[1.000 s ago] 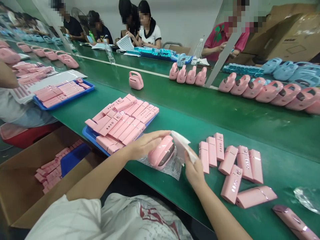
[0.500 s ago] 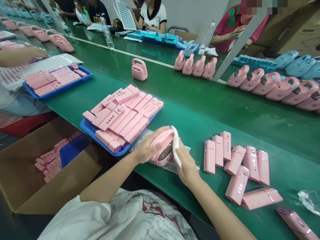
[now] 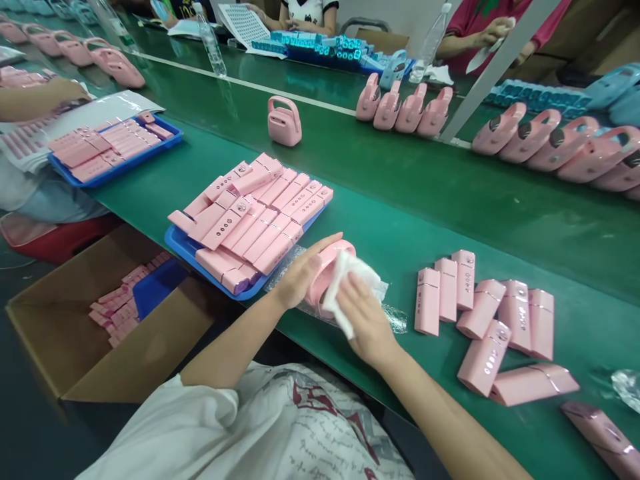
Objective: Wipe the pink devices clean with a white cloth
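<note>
Gripped by my left hand is a pink plastic device with a loop handle, held over clear plastic wrap near the table's front edge. My right hand presses a white cloth against the device's front, which the cloth mostly covers. Just left of them, a blue tray bears a heap of long pink plastic pieces. Several more pink pieces lie loose on the green table to the right.
A single pink handled device stands ahead. Rows of pink handled devices line the far right. Beyond are water bottles and blue parts. A cardboard box stands below left. Another person's arm reaches in at the left, near a second blue tray.
My right hand has turned the white cloth from edge-on beside the device to flat over its front. The whole view has shifted slightly.
</note>
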Demonstrator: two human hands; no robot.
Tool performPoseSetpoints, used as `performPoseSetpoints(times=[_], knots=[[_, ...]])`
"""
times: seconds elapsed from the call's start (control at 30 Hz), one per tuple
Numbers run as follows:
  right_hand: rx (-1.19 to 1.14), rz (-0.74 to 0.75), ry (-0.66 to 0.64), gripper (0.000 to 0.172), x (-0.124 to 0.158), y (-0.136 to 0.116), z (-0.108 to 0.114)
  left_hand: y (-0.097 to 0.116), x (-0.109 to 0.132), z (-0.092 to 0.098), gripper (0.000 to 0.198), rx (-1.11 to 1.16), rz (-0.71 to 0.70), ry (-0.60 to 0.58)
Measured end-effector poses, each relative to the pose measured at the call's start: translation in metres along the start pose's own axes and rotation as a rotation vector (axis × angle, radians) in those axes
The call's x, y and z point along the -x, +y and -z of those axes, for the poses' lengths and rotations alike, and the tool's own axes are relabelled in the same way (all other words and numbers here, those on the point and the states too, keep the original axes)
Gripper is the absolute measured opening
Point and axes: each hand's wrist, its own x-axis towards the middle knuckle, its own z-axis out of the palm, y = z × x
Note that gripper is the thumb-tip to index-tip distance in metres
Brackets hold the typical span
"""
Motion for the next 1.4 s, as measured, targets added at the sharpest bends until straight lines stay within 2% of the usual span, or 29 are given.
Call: performPoseSetpoints(times=[0.1,0.17,0.27,0.33,0.47,0.6,0.7,0.77,0.83,0.9,1.0,1.03,1.1,1.17,1.27,1.3,1.4], knots=[[-0.204,-0.447,0.105,0.045,0.002,0.010,0.006,-0.009,0.004,0.000,0.074,-0.009,-0.035,-0.051],[-0.354,-0.702,0.145,0.046,0.004,0.014,0.010,-0.016,0.011,-0.001,0.087,-0.053,-0.124,-0.112],[-0.514,-0.896,0.196,0.059,0.005,0.013,0.013,-0.023,0.023,-0.003,0.097,-0.197,-0.232,-0.136],[-0.570,-0.957,0.200,0.064,0.005,0.012,0.015,-0.025,0.031,-0.004,0.099,-0.302,-0.218,-0.111],[-0.628,-1.000,0.200,0.064,0.005,0.012,0.016,-0.025,0.037,-0.005,0.095,-0.306,-0.123,-0.066],[-0.817,-1.027,0.275,0.053,0.008,0.017,0.013,-0.022,0.030,-0.008,0.070,-0.205,-0.199,0.042],[-0.956,-0.965,0.257,0.051,0.009,0.015,0.014,-0.014,0.023,-0.012,0.045,-0.278,-0.356,0.072],[-0.923,-0.828,0.196,0.052,0.008,0.011,0.020,-0.007,0.022,-0.017,0.039,-0.444,-0.517,0.032],[-0.806,-0.731,0.188,0.057,0.007,0.005,0.028,-0.003,0.023,-0.025,0.036,-0.639,-0.707,-0.048],[-0.679,-0.717,0.259,0.049,0.007,0.000,0.035,-0.002,0.026,-0.033,0.033,-0.794,-0.873,-0.102],[-0.556,-0.729,0.393,0.031,0.009,-0.005,0.038,-0.008,0.031,-0.045,0.019,-0.909,-0.990,-0.066],[-0.536,-0.734,0.421,0.027,0.009,-0.005,0.038,-0.011,0.033,-0.048,0.016,-0.927,-0.998,-0.037],[-0.513,-0.778,0.467,0.022,0.010,-0.006,0.036,-0.017,0.038,-0.053,0.021,-0.946,-0.969,0.007],[-0.501,-0.855,0.489,0.019,0.011,-0.006,0.034,-0.021,0.042,-0.054,0.038,-0.949,-0.878,0.036],[-0.493,-0.941,0.465,0.024,0.009,-0.004,0.035,-0.024,0.049,-0.050,0.084,-0.939,-0.670,0.060],[-0.489,-0.953,0.447,0.027,0.008,-0.003,0.036,-0.025,0.050,-0.048,0.094,-0.946,-0.615,0.052],[-0.496,-0.975,0.404,0.033,0.004,-0.001,0.039,-0.027,0.055,-0.041,0.097,-0.966,-0.491,-0.005]])
